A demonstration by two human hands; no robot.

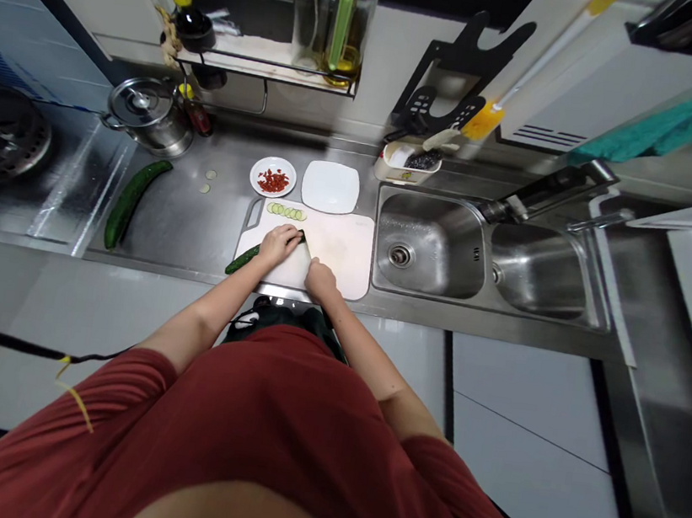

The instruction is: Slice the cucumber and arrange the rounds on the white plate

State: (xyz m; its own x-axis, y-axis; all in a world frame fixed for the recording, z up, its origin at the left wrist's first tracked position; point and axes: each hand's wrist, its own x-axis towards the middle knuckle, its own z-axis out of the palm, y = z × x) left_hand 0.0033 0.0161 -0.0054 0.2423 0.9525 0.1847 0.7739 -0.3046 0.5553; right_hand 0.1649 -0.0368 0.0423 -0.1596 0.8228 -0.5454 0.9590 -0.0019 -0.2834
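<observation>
On the white cutting board (348, 246) lies a cucumber (243, 259), its near end at the board's left edge. My left hand (280, 243) is closed over the cucumber close to its cut end. In my right hand (321, 279) is the handle of a knife (308, 246), whose thin blade stands at the cucumber's cut end. A row of cucumber slices (287, 211) lies along the board's far edge. Behind the board are a white plate of chopped red pieces (273, 181) and a bare white square plate (331, 186).
A second whole cucumber (132, 201) and two small slices (207, 181) lie on the steel counter to the left. A lidded pot (150, 116) stands behind them. To the right is a double sink (430, 245). Overhead is a shelf with bottles (269, 66).
</observation>
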